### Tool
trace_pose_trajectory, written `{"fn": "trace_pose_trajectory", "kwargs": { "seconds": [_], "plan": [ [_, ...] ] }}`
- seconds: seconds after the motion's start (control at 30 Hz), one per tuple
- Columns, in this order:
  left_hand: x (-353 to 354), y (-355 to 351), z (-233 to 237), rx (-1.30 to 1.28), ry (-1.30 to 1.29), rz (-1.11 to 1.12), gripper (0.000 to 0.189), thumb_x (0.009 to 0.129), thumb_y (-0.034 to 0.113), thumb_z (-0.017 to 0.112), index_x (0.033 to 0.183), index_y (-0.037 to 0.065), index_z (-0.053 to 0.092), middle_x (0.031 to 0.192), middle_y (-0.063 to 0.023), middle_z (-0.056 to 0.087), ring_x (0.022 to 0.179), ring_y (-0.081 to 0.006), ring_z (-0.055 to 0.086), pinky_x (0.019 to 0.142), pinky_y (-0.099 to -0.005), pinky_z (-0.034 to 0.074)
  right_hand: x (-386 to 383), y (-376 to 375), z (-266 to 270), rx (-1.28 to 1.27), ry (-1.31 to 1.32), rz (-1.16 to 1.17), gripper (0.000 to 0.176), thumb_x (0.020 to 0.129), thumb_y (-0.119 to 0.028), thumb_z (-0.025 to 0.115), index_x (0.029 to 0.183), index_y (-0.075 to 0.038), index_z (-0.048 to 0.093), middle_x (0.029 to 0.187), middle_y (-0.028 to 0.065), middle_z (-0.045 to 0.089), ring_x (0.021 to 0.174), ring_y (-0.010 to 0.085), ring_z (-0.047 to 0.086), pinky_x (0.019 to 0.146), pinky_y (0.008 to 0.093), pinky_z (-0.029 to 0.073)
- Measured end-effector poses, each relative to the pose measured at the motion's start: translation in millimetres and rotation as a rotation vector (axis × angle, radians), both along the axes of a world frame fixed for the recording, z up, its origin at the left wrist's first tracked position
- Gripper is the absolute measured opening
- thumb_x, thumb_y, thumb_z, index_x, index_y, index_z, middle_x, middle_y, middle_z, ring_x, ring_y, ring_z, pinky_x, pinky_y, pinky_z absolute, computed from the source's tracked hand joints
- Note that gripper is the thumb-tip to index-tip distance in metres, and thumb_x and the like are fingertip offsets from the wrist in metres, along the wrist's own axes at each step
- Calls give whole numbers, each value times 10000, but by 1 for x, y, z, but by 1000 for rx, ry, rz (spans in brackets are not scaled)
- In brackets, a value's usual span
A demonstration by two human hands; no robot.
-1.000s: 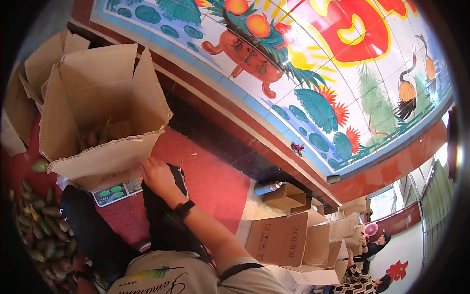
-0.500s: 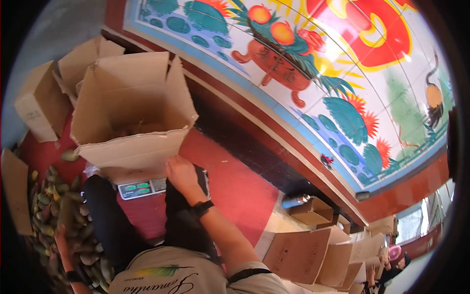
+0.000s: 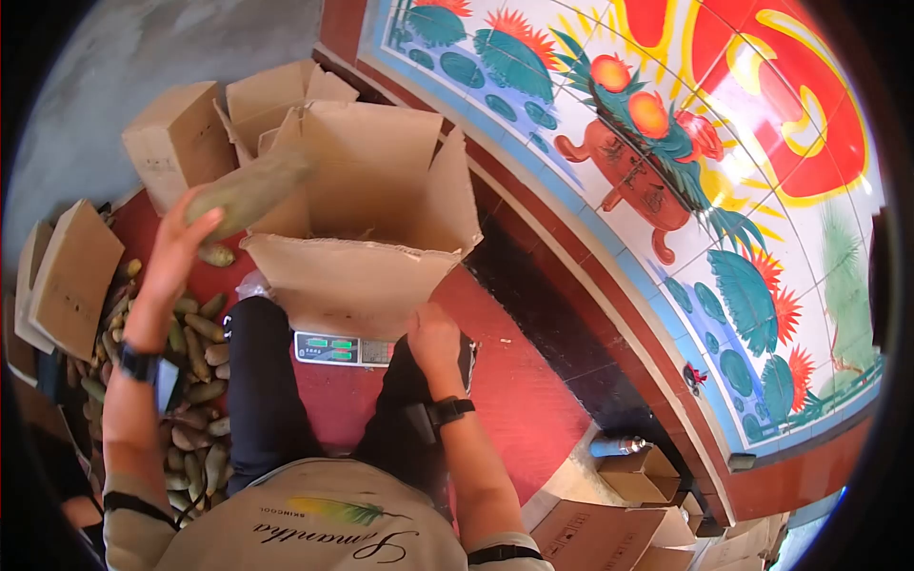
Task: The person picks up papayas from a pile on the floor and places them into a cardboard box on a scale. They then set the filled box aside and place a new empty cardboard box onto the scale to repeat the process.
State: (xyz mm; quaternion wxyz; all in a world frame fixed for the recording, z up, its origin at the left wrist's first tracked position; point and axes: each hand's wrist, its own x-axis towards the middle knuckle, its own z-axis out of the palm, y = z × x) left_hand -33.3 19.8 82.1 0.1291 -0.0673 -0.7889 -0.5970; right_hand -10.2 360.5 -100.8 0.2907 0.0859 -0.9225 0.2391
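Observation:
My left hand (image 3: pixel 181 238) is closed round the near end of a large, long greenish tuber (image 3: pixel 249 193), raised at the left side of a big open cardboard box (image 3: pixel 347 285). The tuber is slightly blurred and its far end overlaps the box's left flap. My right hand (image 3: pixel 433 335) is closed at the box's lower right front edge; what its fingers hold, if anything, is hidden. Under the front of the box, a digital scale (image 3: pixel 328 348) shows green displays between my legs. A heap of similar tubers (image 3: pixel 195 443) lies at my left.
Other cardboard boxes stand behind on the left (image 3: pixel 176 138) and beside the heap (image 3: pixel 78 276). A painted tiled wall (image 3: pixel 657 162) runs along the right. At lower right are a bottle (image 3: pixel 617 445), a small box (image 3: pixel 640 474) and more boxes (image 3: pixel 600 533).
My left hand has lifted the large tuber from the heap up beside the box. My right hand remains by the box's front edge. The view has shifted left.

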Motion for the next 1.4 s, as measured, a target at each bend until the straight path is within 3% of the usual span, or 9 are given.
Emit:
{"fn": "trace_pose_trajectory", "kwargs": {
  "seconds": [0.07,0.13,0.17,0.23,0.37,0.47,0.8,0.97,1.4],
  "plan": [
    [-15,25,-2,-22,-78,-32,432,827,267,609,1164,23,493,1001,-84,583,910,-153,542,804,-292,433,0,2,0,-16,-2,-9,81,763,-118,580,783,-43,559,743,141,562,676,332,569,606,422,463],
    [-38,36,-16,-397,208,-46,426,833,213,589,1196,20,475,1050,-91,578,906,-145,541,743,-282,449,0,2,1,-12,1,-8,86,769,-125,582,769,-45,550,732,131,556,671,319,571,603,414,466],
    [-44,42,-17,-402,189,-41,426,833,213,589,1196,20,475,1050,-91,578,906,-145,541,743,-282,449,1,3,1,3,17,-20,97,776,-132,584,754,-47,542,721,122,550,665,307,572,601,406,469],
    [-46,57,-22,-656,347,23,372,831,156,576,1158,-3,498,1055,-153,573,906,-221,552,814,-310,433,2,5,-1,12,0,-8,96,781,-127,579,759,-42,543,728,127,552,662,309,571,599,405,469],
    [-29,68,-10,-511,143,2,320,833,109,550,1130,-7,519,1057,-177,564,942,-289,543,865,-329,409,-1,7,1,14,-12,-22,98,791,-124,569,766,-33,541,736,126,554,665,312,571,599,404,469],
    [-12,55,-19,-585,454,41,317,837,74,526,1146,3,517,1061,-166,569,956,-290,547,854,-334,416,0,8,2,32,-17,-26,97,792,-124,567,768,-34,541,741,124,556,664,309,572,595,400,468],
    [96,-31,-76,-571,265,264,249,851,51,493,1090,-3,542,989,-148,608,933,-245,583,846,-320,427,-5,9,1,-34,27,-37,95,794,-131,553,771,-39,554,745,122,566,680,304,578,615,395,471],
    [140,-73,-94,-362,57,376,228,891,79,451,1083,-1,544,954,-86,622,914,-147,570,835,-286,425,-9,9,-1,-72,9,-46,107,798,-148,552,772,-44,562,750,123,574,692,300,585,623,398,476],
    [154,-97,-100,-200,30,421,202,919,98,453,1066,-2,549,919,-57,618,891,-103,554,817,-234,413,-10,3,3,-71,10,-13,109,799,-140,543,794,-34,566,771,131,584,717,311,587,643,403,471]
  ]
}}
